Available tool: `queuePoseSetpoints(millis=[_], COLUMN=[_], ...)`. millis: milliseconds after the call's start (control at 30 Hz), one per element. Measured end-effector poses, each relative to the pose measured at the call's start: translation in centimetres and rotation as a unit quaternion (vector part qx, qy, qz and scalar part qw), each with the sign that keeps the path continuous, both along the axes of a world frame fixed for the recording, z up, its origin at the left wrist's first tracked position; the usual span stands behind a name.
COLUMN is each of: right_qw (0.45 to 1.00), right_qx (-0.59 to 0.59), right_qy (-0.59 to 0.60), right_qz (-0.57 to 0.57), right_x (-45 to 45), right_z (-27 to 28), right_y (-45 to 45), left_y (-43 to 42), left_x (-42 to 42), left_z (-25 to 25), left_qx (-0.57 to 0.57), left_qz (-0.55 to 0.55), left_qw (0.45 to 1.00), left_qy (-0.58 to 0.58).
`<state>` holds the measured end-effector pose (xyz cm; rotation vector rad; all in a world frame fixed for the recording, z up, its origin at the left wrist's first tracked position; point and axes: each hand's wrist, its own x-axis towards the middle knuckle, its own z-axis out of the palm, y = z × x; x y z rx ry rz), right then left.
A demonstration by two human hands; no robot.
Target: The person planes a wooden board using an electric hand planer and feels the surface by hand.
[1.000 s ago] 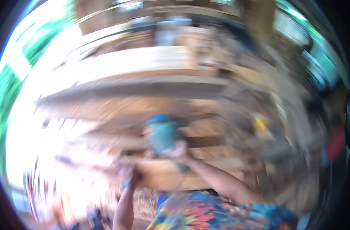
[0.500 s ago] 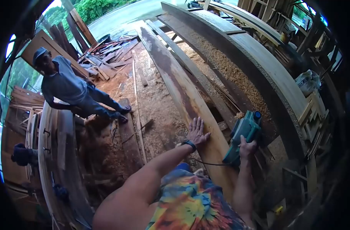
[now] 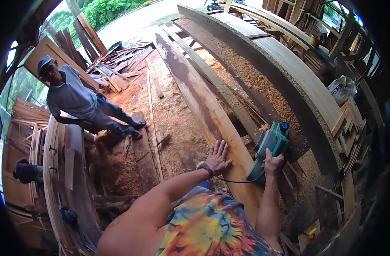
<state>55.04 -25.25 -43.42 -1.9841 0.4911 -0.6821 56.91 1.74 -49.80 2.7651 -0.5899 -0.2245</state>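
A long pale plank point(image 3: 229, 134) with a dark reddish-brown streak runs from near my body toward the far road. My left hand point(image 3: 219, 158) lies flat on it with the fingers spread, a dark band on the wrist. To the right, my right hand point(image 3: 273, 163) is wrapped round the handle of a teal electric planer point(image 3: 269, 149). The planer is tilted at the plank's right edge, and whether it touches the wood I cannot tell. Its black cord point(image 3: 235, 181) crosses the plank toward my left side.
A person point(image 3: 77, 94) in a cap stands at the left on shavings-strewn ground. Right of the plank, a dark curved beam point(image 3: 284, 91) borders heaped shavings point(image 3: 250, 77). Stacked boards point(image 3: 69, 170) are at lower left, a white sack point(image 3: 342, 89) at right.
The picture is brighter. Both hands and the planer have hardly shifted; my left hand stays flat on the plank and my right hand keeps its hold.
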Motion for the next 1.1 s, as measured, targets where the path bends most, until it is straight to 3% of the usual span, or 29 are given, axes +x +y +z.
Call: queuePoseSetpoints(millis=[167,333,367,467,667,1100], right_qw=[0.999,0.999,0.999,0.996,0.990,0.989], right_qx=[0.017,0.021,0.035,0.059,0.137,0.138], right_qy=[-0.044,0.043,0.004,0.074,0.020,0.031], right_qz=[0.006,-0.012,-0.016,-0.005,0.007,0.035], right_x=[0.1,-0.8,-0.7,-0.4,-0.9,-0.9], right_z=[-0.1,2.0,2.5,0.4,5.2,4.3], right_y=[0.4,0.8,1.2,-0.1,2.5,1.8], left_y=[0.5,0.8,0.8,1.5,1.4,1.5], left_x=[0.3,-0.2,-0.6,-1.8,-3.3,-3.5], left_z=[-0.3,-0.7,-0.3,0.4,1.0,0.8], left_qx=[-0.015,-0.037,-0.033,-0.030,-0.022,-0.041], left_qz=[-0.012,-0.036,-0.040,-0.080,-0.092,-0.084], left_qw=[1.000,0.996,0.996,0.995,0.994,0.994], left_qy=[-0.020,-0.068,-0.066,-0.058,-0.046,-0.053])
